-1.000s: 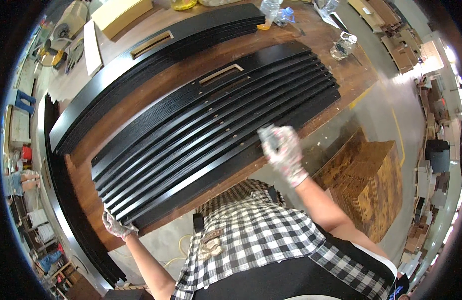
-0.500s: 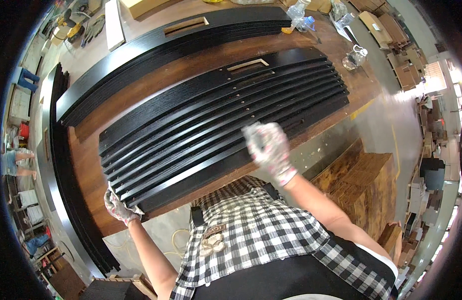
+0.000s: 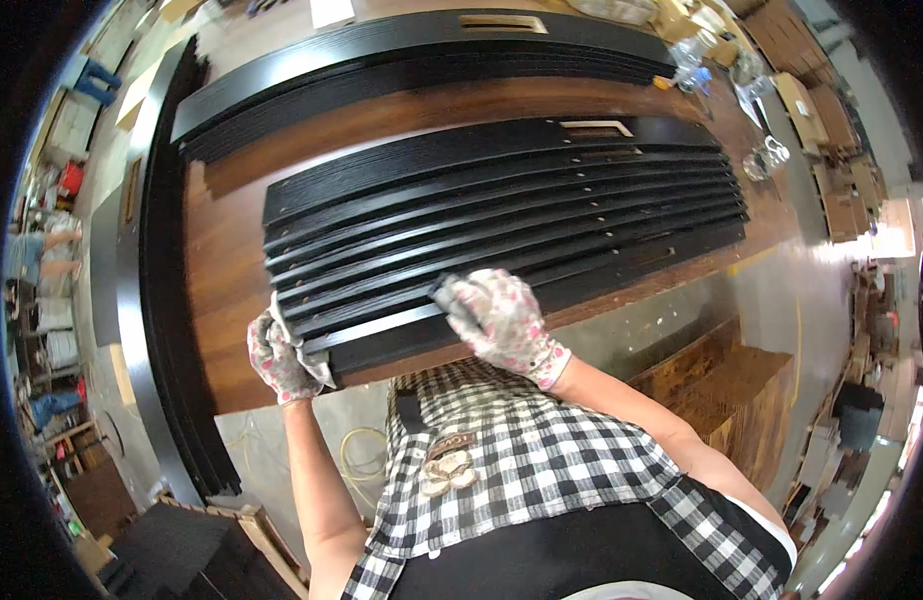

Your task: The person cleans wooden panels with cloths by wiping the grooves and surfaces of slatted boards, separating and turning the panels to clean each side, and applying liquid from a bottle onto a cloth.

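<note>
Black wood-grain boards [image 3: 411,180] lie overlapped in a stepped stack on the brown table in front of me. At the stack's near left corner, my left hand [image 3: 284,358], in a flower-print glove, closes on a crumpled pale cloth [image 3: 317,366] held against the board ends. My right hand [image 3: 496,322], gloved alike, is over the nearest boards, left of the stack's middle. Its fingers are curled together around a small dark thing that I cannot make out. The top board at the back has an oblong cut-out slot; small marks dot the boards.
A second stack of black boards [image 3: 381,40] runs along the table's far side. More long black boards [image 3: 146,300] stand beyond the left end. Clear bottles [image 3: 766,158] are at the far right. Brown wood-patterned panels [image 3: 726,390] stand below the table's right front edge.
My right hand has moved left along the near boards and its fingers face left. The whole view has shifted, so the table appears further right. My left hand stays at the corner.
</note>
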`<state>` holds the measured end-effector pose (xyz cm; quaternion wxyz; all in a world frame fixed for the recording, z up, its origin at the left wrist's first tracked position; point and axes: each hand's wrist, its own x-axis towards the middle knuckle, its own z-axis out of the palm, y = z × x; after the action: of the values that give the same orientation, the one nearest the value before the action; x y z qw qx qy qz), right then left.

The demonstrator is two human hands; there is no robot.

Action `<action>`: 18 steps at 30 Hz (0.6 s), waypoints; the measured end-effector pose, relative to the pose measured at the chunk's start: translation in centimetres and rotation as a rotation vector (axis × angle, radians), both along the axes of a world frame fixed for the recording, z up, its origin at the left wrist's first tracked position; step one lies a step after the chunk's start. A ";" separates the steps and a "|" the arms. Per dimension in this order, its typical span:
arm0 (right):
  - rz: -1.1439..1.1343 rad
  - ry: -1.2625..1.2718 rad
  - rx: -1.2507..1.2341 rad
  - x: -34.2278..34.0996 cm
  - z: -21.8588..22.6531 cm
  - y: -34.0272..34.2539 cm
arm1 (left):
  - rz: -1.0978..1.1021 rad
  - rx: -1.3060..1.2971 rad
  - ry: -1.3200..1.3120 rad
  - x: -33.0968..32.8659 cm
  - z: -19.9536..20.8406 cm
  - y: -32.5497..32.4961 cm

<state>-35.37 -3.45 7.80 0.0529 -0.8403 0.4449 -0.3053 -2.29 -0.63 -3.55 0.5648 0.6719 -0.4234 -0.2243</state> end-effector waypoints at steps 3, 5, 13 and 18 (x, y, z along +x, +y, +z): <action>0.036 0.073 0.048 0.0 0.4 -0.2 | 0.060 -0.049 0.012 0.8 1.1 3.2; -0.044 -0.016 0.011 -1.8 0.9 -0.9 | 0.096 0.008 -0.075 1.8 1.6 4.4; 0.253 -0.013 0.119 7.7 0.9 -0.8 | 0.088 -0.064 -0.236 0.6 2.9 3.7; 0.472 0.135 0.222 15.3 0.4 -2.0 | 0.124 -0.125 -0.163 -0.5 2.5 3.5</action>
<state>-20.06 -5.41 8.22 0.1845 -0.9283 0.2698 -0.1772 -2.83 2.87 -1.04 0.5822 0.6763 -0.4385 -0.1067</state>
